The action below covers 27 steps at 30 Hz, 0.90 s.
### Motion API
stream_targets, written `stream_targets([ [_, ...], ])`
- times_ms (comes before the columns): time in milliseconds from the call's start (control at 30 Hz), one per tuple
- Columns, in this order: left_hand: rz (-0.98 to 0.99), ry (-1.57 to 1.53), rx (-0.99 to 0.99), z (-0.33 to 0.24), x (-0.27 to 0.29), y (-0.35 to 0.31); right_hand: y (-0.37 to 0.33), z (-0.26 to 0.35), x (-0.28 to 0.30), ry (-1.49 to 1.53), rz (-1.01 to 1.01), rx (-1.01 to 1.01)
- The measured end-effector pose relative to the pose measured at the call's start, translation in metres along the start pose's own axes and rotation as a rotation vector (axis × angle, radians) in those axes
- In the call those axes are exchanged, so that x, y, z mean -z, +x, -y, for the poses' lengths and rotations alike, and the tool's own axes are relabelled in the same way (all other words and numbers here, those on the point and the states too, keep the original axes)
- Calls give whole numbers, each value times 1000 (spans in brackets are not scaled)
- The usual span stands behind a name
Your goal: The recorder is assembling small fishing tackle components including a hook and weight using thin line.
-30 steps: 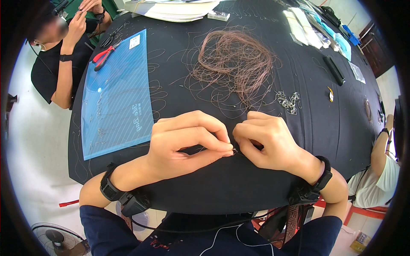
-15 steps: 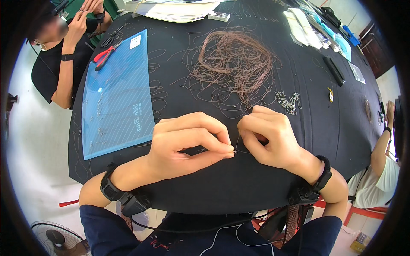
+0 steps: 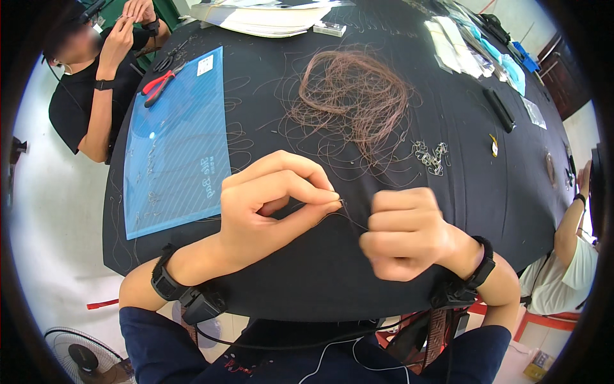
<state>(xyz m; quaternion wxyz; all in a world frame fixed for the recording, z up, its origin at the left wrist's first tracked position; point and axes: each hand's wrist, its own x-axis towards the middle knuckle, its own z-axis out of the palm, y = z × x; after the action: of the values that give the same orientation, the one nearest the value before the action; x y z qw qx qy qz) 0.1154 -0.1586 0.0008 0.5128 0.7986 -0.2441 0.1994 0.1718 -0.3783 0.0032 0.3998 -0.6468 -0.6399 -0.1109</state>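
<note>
Thumb and forefinger of my left hand point(image 3: 272, 208) are pinched together on a tiny piece and the end of a thin line point(image 3: 350, 217); the piece is too small to make out. The line slants down to my right hand point(image 3: 406, 233), which is closed like a fist around it, slightly smeared by motion. Beyond both hands lies a loose tangle of brown line point(image 3: 352, 96). A small heap of silvery metal hooks point(image 3: 432, 157) rests to the right of the tangle.
A blue plastic file bag point(image 3: 176, 147) lies at left, red-handled pliers point(image 3: 158, 86) on its upper corner. Scissors point(image 3: 167, 61), a paper stack point(image 3: 262, 20), a small box point(image 3: 329, 28) and a black case point(image 3: 499, 109) lie farther off. Other people sit at left and right.
My right hand has moved down and turned over into a fist, with the line stretched from the left fingertips. My left pinch has risen slightly and shifted left.
</note>
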Motion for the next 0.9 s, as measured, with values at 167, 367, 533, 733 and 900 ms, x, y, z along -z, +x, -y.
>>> stream_targets([
  [167, -6, 18, 3, -1, 0, 0, -4, -3, -7, -50, 230, -126],
  [367, -30, -83, -25, -1, -2, 0, -3, -5, -9, -49, 177, -321],
  [533, 53, -103, -97, 1, 0, -1, -3, -6, -10, -23, 130, -436],
  [733, 104, -87, -56, 1, 3, -2, -3, -5, -8, 4, 124, -547],
  [900, -2, -108, -44, 1, -3, -2, -2, -5, -8, 38, 114, -616],
])
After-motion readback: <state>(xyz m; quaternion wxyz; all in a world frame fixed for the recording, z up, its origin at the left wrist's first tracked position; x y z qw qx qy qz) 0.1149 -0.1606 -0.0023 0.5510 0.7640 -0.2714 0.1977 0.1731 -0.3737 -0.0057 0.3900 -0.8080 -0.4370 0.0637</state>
